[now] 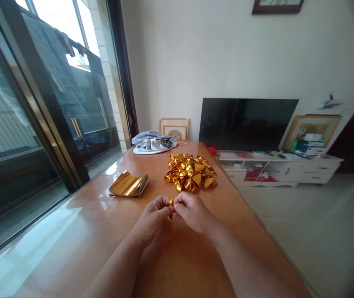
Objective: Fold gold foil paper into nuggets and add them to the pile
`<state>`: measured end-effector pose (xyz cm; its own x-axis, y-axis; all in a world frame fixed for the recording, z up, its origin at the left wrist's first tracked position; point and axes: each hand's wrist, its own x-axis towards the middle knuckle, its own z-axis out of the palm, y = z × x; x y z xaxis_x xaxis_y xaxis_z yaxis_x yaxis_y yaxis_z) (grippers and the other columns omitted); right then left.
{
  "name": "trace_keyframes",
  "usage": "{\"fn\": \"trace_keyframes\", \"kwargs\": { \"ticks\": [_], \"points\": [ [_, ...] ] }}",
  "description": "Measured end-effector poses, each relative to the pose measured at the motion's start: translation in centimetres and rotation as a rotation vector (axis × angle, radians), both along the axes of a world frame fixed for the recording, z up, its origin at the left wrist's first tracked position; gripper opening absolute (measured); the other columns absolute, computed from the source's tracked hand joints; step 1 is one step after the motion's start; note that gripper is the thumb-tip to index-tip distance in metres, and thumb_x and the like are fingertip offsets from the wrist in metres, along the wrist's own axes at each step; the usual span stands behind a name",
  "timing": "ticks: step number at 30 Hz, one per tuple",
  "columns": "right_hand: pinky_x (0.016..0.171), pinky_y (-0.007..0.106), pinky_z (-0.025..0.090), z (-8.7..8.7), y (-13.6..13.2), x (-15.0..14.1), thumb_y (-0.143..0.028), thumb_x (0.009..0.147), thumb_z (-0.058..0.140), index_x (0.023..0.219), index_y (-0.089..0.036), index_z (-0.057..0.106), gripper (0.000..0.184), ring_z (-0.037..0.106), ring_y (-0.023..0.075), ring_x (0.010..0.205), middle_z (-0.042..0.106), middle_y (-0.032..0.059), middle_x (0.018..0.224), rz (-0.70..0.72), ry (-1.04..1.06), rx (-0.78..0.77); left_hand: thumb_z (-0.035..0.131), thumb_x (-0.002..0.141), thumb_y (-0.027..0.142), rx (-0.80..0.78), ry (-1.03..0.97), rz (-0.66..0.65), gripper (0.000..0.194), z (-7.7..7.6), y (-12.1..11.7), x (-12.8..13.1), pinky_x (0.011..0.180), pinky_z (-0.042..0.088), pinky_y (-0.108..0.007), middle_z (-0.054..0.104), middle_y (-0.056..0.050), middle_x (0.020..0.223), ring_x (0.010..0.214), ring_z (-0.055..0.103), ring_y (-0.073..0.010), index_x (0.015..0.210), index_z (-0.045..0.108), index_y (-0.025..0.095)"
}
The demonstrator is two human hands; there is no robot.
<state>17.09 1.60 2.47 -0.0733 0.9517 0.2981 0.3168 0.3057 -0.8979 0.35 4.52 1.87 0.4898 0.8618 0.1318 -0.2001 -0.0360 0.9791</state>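
Note:
Between my two hands is a small folded piece of gold foil paper (170, 203), held above the table. My left hand (154, 216) pinches it from the left, thumb against fingers. From the other side my right hand (192, 210) grips it with thumb and fingertips, so much of the piece is hidden. Just beyond the hands lies a heap of folded gold foil pieces (192, 171), shiny and pointed. A stack of flat gold foil sheets (128, 185), slightly curled, rests to the left of the heap.
The glossy wooden table (102, 244) runs away from me. Bundled grey cloth (153, 142) sits at its far end, near picture frames (174, 127). A glass sliding door (40, 103) stands left; a television (246, 124) on a white cabinet (313, 169) is beyond the table's right edge.

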Motion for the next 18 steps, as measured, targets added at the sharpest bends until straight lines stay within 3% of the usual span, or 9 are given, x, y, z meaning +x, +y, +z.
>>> {"fn": "trace_keyframes", "kwargs": {
  "ticks": [6,18],
  "points": [
    [0.059,0.024,0.046,0.7,-0.1,-0.1,-0.030,0.088,0.062,0.093,-0.019,0.058,0.013,0.058,0.0119,0.062,0.062,-0.0035,0.073,0.099,0.214,-0.110,0.070,0.080,0.021,-0.011,-0.019,-0.044,0.010,0.6,-0.3,0.0,0.064,0.042,-0.024,0.065,-0.001,0.074,0.068,0.056,-0.0128,0.082,0.061,0.017],
    [0.051,0.021,0.038,1.0,-0.3,0.1,-0.033,0.087,0.060,0.082,-0.018,0.059,0.016,0.049,0.0093,0.054,0.058,-0.0045,0.062,0.076,0.214,-0.199,0.065,0.079,0.017,-0.023,0.012,-0.062,0.007,0.5,-0.4,-0.2,0.063,0.039,-0.024,0.063,0.000,0.072,0.066,0.054,-0.0122,0.083,0.061,0.018]
  ]
}}
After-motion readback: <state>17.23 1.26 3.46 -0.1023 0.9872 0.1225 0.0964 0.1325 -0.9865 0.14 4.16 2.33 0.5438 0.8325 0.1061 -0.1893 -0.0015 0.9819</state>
